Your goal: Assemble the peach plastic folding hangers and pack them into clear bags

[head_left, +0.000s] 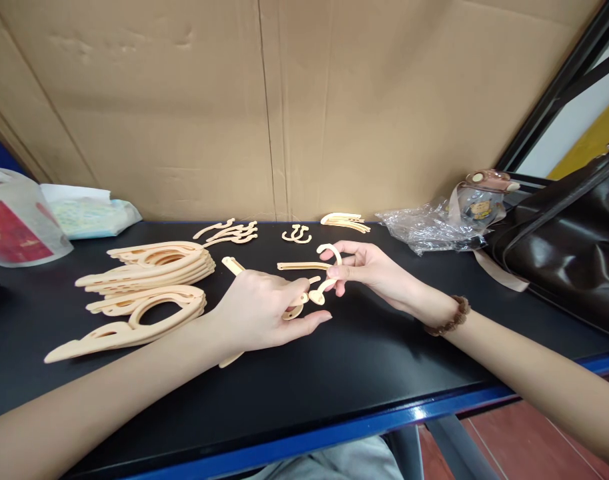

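Note:
My right hand [357,265] pinches a beige plastic hook [338,253], curved like a hanger's hook, with a rounded eyelet end pointing down-left. My left hand [264,307] is closed over a beige plastic hanger piece [294,312] close to that eyelet end; the palm and most of the piece are hidden. Another beige end [231,265] shows behind the left hand, and a tip [231,360] sticks out below it. Between the hands, a slim beige arm [304,266] reaches left from the right fingers; whether they hold it I cannot tell.
Stacked beige hanger parts [159,263] lie left on the black table [364,373]. Along the back are loose curved pieces [234,233], small hooks [297,235] and slim strips [345,221]. Clear plastic wrap [414,227] and a dark bag [559,240] sit right, a tissue pack [97,217] left.

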`<state>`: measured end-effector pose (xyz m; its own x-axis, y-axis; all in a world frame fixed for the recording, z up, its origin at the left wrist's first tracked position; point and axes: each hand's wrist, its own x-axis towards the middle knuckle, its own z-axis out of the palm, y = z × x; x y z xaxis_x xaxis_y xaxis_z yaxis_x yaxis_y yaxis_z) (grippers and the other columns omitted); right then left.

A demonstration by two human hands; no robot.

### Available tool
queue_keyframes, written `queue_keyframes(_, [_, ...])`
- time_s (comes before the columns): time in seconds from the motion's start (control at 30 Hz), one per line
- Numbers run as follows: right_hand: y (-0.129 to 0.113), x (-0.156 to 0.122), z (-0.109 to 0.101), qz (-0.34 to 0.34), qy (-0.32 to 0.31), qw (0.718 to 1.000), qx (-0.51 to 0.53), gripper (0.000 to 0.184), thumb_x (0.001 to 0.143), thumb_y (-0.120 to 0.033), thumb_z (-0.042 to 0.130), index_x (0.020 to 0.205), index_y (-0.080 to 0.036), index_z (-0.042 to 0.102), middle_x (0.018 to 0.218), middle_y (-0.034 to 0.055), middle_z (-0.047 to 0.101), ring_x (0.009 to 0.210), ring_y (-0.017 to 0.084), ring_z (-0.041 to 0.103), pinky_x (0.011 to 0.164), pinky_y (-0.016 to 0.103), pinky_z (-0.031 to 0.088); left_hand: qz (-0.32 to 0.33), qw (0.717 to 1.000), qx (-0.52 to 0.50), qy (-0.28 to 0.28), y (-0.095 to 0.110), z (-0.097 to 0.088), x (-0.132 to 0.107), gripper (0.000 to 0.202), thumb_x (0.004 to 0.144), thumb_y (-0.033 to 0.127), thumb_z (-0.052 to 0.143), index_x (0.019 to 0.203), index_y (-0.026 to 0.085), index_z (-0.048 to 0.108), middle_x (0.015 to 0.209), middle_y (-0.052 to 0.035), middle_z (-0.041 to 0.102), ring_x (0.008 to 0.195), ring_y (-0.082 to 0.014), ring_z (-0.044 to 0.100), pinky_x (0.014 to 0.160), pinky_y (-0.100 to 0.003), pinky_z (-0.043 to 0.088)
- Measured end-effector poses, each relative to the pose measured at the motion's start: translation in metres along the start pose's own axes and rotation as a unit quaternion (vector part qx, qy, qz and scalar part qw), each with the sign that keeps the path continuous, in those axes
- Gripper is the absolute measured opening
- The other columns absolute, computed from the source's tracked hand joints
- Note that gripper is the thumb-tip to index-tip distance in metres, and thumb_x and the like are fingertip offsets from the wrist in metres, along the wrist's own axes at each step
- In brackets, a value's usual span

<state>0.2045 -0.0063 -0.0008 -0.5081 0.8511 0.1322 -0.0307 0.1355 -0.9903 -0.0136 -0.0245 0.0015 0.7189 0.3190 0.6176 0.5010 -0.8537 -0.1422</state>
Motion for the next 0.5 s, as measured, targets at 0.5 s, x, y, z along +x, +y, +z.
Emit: queue_keyframes(0.5, [0.0038,-0.0012,0.0082,0.022,0.022,0.999,0.013,0.033,0.074,-0.031,0.077,0.098,-0.017,0.059,0.075,0.0014,0.074,0.054,0.009,0.065,0.060,0.022,0.050,0.037,0.995,0.090,0.025,-0.0010,0.0082,0.0004,0.038,0.088,0.047,0.055,0.062,0.018,0.054,0.041,0.0067,0.049,0.037,-0.0088,0.050,0.041,-0.022,0.029])
